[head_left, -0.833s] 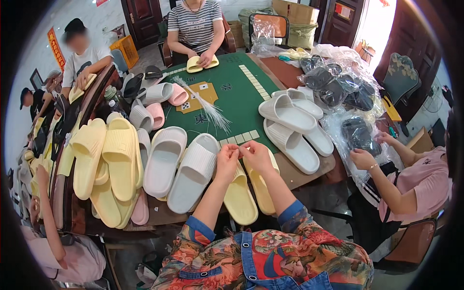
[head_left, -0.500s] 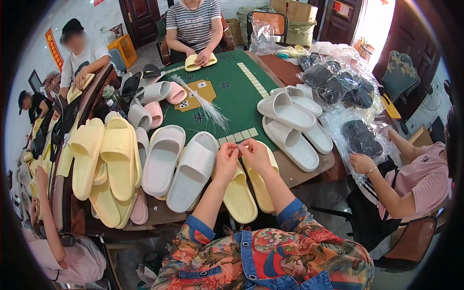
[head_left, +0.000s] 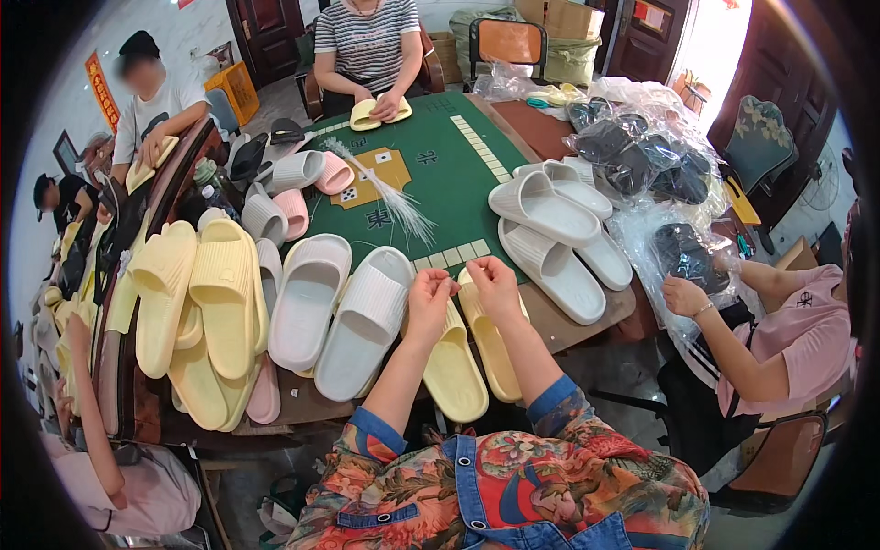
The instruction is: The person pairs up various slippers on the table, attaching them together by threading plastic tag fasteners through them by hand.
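My left hand (head_left: 429,304) and my right hand (head_left: 493,291) are raised close together over a pair of yellow slippers (head_left: 456,378) at the table's near edge. Fingers and thumb are pinched on each hand; whatever lies between them is too thin to make out. The hands and wrists partly cover the yellow pair's straps. Just left of my left hand stand two grey slippers (head_left: 363,325) with ribbed straps. Beyond my hands, a fanned bundle of thin white strands (head_left: 396,203) rests on the green table top (head_left: 440,197).
Yellow slippers (head_left: 223,307) are heaped at the left. Stacked grey slippers (head_left: 553,261) lie at the right, before black slippers in clear bags (head_left: 642,151). A co-worker's hands (head_left: 380,105) hold a yellow slipper across the table. Another person (head_left: 770,339) sits at the right with bagged slippers.
My hands, touching at the fingertips before, have drawn slightly apart, both still pinched. The right-hand co-worker's near hand has shifted away from the bagged black slippers.
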The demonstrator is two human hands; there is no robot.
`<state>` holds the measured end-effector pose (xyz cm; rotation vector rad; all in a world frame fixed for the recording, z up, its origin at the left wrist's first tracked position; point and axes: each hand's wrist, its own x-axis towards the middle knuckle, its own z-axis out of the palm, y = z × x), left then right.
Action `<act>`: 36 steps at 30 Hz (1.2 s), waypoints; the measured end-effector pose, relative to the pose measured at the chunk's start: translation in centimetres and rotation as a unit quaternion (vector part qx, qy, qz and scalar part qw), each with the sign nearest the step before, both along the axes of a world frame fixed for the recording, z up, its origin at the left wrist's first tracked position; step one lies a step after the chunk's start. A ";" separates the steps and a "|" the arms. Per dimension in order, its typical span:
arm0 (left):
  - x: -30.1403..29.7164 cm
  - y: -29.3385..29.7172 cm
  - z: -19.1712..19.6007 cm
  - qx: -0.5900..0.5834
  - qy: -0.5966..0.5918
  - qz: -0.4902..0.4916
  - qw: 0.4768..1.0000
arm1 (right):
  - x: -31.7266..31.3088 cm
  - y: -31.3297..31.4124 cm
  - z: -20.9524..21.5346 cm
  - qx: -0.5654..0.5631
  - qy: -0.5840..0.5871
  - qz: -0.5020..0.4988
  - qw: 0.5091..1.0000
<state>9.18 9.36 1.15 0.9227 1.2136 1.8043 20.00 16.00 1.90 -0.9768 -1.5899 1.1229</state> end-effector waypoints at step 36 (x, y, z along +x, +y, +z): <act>0.2 -0.1 -0.3 -0.001 -0.004 -0.002 1.000 | -0.3 -1.0 0.4 0.022 0.010 -0.017 1.000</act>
